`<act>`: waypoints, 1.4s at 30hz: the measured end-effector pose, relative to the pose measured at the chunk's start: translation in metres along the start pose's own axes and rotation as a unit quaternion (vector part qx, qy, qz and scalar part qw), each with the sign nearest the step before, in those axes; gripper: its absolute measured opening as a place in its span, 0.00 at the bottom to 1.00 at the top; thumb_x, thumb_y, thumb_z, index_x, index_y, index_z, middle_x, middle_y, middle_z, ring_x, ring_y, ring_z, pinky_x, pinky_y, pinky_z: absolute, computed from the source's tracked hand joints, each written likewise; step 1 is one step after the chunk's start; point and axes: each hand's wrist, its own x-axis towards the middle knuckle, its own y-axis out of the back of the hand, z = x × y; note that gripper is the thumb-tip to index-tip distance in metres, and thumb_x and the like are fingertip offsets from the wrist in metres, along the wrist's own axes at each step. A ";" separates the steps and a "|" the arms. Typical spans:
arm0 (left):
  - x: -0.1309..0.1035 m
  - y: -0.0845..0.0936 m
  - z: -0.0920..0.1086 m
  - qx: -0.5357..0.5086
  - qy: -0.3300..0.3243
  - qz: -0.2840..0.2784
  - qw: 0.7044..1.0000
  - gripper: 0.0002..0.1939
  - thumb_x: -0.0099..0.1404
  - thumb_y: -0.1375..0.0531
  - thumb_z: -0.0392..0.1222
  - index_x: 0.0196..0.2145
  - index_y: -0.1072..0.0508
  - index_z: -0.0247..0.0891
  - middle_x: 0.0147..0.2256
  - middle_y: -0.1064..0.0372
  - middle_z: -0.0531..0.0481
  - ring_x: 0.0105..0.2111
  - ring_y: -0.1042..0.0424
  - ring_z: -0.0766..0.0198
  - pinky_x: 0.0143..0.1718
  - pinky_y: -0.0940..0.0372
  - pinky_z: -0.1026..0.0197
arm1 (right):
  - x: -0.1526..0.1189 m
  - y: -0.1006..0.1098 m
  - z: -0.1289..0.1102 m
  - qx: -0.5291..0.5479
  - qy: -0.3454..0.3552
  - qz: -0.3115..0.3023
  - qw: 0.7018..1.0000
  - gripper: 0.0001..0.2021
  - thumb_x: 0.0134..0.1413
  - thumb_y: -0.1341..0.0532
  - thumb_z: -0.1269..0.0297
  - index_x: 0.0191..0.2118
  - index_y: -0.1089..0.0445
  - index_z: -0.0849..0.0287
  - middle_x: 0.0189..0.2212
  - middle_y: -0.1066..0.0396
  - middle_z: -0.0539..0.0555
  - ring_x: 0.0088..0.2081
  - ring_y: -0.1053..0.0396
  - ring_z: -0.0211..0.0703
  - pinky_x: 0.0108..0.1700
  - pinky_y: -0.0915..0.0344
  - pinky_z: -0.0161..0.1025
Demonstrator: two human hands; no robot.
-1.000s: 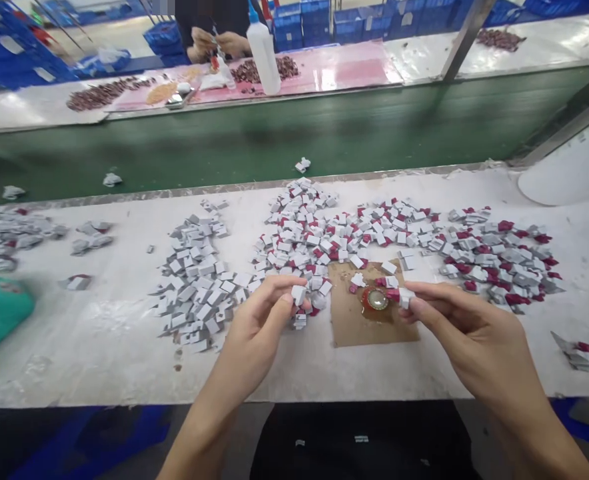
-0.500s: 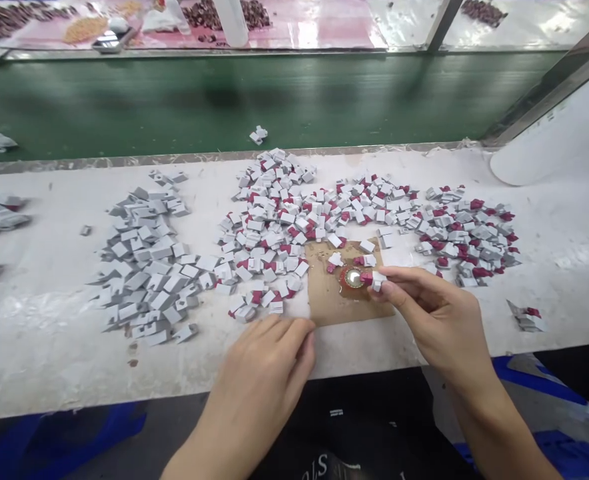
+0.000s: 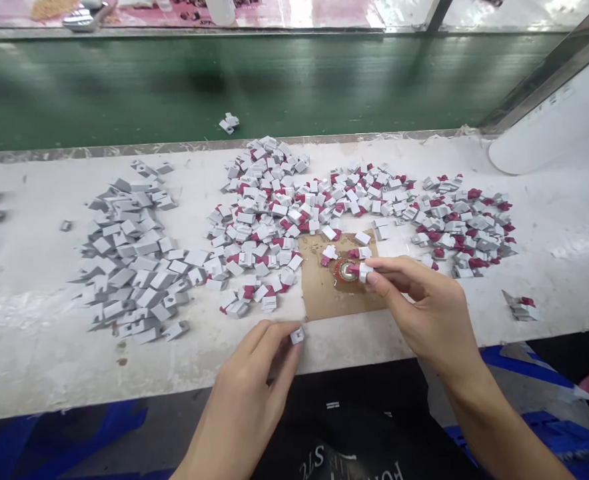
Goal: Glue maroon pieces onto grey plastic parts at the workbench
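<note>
Between the thumb and fingertips of my right hand is a small grey and dark-red plastic piece, its red end over a round, shiny cap-like dish. The dish sits on a brown cardboard square. My left hand pinches a small grey plastic block near the table's front edge, just left of the cardboard. Two joined grey-and-red pieces, one of them this piece, and a grey block lie on the cardboard's upper part.
Plain grey blocks are heaped on the left of the white table. Mixed grey-and-red pieces spread across the middle, and another pile lies right. A green belt runs behind; a white cylinder stands at right.
My left hand has turned, and a grey block now shows in its fingertips. My right hand keeps its piece by the round dish. The whole view has shifted slightly.
</note>
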 end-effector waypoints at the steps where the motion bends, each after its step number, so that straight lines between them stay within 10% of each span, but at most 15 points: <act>1: 0.001 0.000 0.000 -0.011 0.003 0.008 1.000 0.08 0.81 0.37 0.42 0.53 0.19 0.52 0.44 0.17 0.50 0.36 0.16 0.56 0.33 0.21 0.57 | 0.000 0.000 0.000 -0.001 0.003 0.000 1.000 0.05 0.74 0.28 0.61 0.48 0.12 0.48 0.46 0.10 0.52 0.46 0.11 0.53 0.49 0.11 0.48; 6: 0.015 -0.005 0.010 -0.124 0.038 0.062 0.990 0.07 0.77 0.33 0.41 0.49 0.17 0.52 0.52 0.14 0.49 0.51 0.13 0.50 0.51 0.15 0.50 | 0.002 0.001 -0.004 0.004 0.009 -0.007 1.000 0.05 0.73 0.28 0.60 0.48 0.12 0.47 0.45 0.10 0.52 0.46 0.11 0.53 0.48 0.12 0.48; 17: 0.077 -0.020 0.049 -0.441 0.100 -0.023 0.892 0.07 0.75 0.27 0.45 0.49 0.12 0.48 0.47 0.11 0.49 0.47 0.10 0.52 0.52 0.13 0.51 | -0.004 0.000 0.002 0.304 -0.122 -0.010 0.945 0.08 0.69 0.22 0.53 0.49 0.11 0.47 0.46 0.09 0.53 0.49 0.10 0.55 0.55 0.11 0.52; 31: 0.078 -0.028 0.044 -0.466 0.067 -0.037 0.882 0.05 0.77 0.27 0.42 0.49 0.12 0.46 0.48 0.12 0.48 0.49 0.11 0.55 0.55 0.15 0.56 | -0.009 0.000 -0.004 0.232 -0.075 -0.030 0.969 0.06 0.72 0.24 0.63 0.49 0.09 0.46 0.45 0.10 0.51 0.46 0.10 0.46 0.50 0.13 0.34; 42: 0.078 0.004 0.051 -0.398 0.032 -0.075 0.914 0.03 0.75 0.25 0.38 0.45 0.12 0.45 0.42 0.16 0.52 0.42 0.15 0.64 0.45 0.20 0.67 | -0.006 0.007 -0.015 0.248 -0.065 -0.090 0.962 0.06 0.71 0.24 0.63 0.48 0.09 0.42 0.39 0.11 0.49 0.42 0.10 0.40 0.45 0.17 0.25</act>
